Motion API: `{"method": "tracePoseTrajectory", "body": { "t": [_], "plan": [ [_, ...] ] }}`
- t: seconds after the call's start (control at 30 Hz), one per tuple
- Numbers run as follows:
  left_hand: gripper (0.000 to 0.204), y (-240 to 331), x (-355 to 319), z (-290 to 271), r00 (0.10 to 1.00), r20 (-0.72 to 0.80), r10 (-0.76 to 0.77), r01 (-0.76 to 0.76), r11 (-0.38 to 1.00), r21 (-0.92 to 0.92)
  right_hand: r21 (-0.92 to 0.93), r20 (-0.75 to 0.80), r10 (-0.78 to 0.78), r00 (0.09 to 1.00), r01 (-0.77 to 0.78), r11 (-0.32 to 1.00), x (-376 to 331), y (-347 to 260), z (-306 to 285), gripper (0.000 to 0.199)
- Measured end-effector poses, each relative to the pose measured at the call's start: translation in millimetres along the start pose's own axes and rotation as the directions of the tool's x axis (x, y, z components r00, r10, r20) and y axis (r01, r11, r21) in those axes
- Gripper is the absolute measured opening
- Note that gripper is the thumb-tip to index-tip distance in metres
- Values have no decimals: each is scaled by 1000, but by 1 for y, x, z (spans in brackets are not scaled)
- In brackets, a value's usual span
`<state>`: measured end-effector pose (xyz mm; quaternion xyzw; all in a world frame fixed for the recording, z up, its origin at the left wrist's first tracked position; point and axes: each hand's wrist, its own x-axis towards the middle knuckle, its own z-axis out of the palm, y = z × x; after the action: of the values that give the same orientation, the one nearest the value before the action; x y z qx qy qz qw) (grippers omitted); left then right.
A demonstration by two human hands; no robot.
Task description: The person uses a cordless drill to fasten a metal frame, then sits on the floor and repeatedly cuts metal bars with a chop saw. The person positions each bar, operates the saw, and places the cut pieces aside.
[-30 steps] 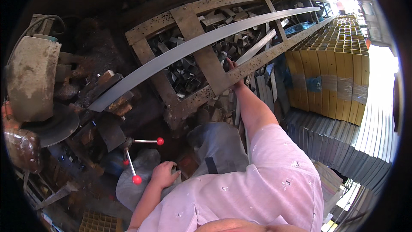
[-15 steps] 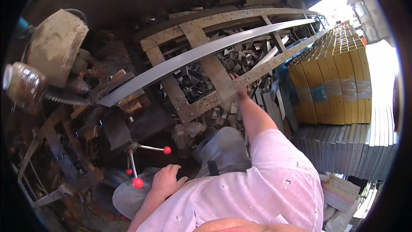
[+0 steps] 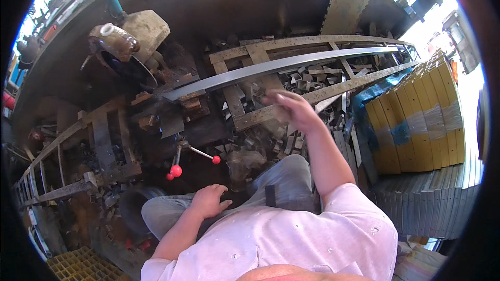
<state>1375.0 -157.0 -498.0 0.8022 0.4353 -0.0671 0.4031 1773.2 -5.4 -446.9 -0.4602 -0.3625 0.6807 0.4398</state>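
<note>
My left hand (image 3: 210, 201) rests on my grey-trousered thigh (image 3: 169, 211), fingers laid out and holding nothing. A three-armed handle with red knobs (image 3: 176, 170) stands just ahead of it. My right hand (image 3: 294, 109) is raised over the near rail of a metal rack (image 3: 323, 93), its fingers stretched out and slightly blurred, with nothing visible in them. Beyond it a long grey metal bar (image 3: 250, 72) lies along the rack. The bar's left end reaches a cutting machine with a brown motor housing (image 3: 117, 41) and a dark round disc (image 3: 130, 67).
Short metal offcuts (image 3: 307, 80) are heaped under and beside the rack. Yellow slotted panels (image 3: 416, 119) stand stacked at the right, above grey metal lengths (image 3: 422, 195). Another rack (image 3: 78, 125) extends left. A yellow grid (image 3: 86, 265) lies at the lower left.
My right hand has come up off the rack's near rail and now hovers above it. The left hand stays on my thigh. The whole view has shifted, showing more at the left.
</note>
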Motion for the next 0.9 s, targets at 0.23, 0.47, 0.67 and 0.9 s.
{"method": "tracePoseTrajectory", "body": {
  "t": [0.23, 0.47, 0.67, 0.9],
  "plan": [
    [40, 21, -11, -1, 981, -183, 67, -71, 997, -18, 616, -275, 356, 893, -120, 778, 172, 31, 34, 45],
    [33, 14, -56, 5, 903, -429, -15, -49, 989, -138, 607, -501, 407, 763, -25, 795, 198, 43, 64, 26],
    [30, 17, -66, -22, 827, -547, 128, -130, 991, 35, 532, -555, 240, 796, 119, 838, 165, 6, 37, 21],
    [43, 96, -7, -123, 595, -664, 453, -187, 882, 433, 452, -494, 146, 857, 110, 885, 61, 15, 50, 35]
  ]
}}
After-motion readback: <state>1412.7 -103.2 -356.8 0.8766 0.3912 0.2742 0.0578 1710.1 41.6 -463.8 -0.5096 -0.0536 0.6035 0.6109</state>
